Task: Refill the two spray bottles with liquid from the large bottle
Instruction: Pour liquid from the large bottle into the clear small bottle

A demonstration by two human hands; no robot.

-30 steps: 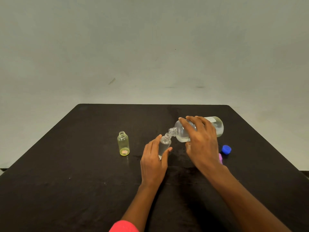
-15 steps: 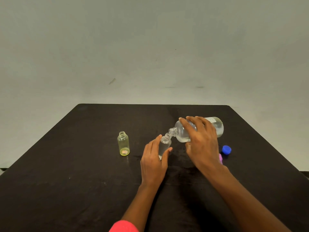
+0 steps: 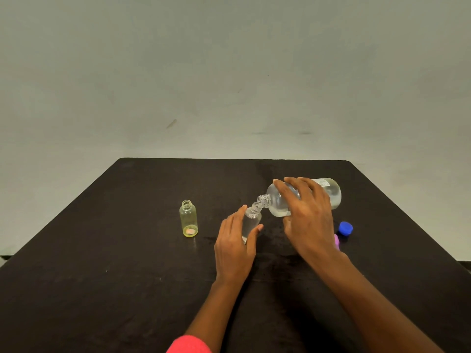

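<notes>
Centre frame: right hand [image 3: 308,217] grips the tilted large bottle [image 3: 331,194], left hand [image 3: 234,248] holds a small bottle [image 3: 251,222]; mouths barely meet, so the pour could spill.

The scene is viewed through one wide-angle head-worn camera, aimed forward and down across the near matte black rectangular table [image 3: 102,276] toward the plain pale grey wall [image 3: 229,72].

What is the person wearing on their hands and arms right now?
No gloves, rings or watch show on the left hand or the right hand. A bright pink-red sleeve covers the left arm only at the bottom edge of the view; both forearms are otherwise uncovered.
</notes>
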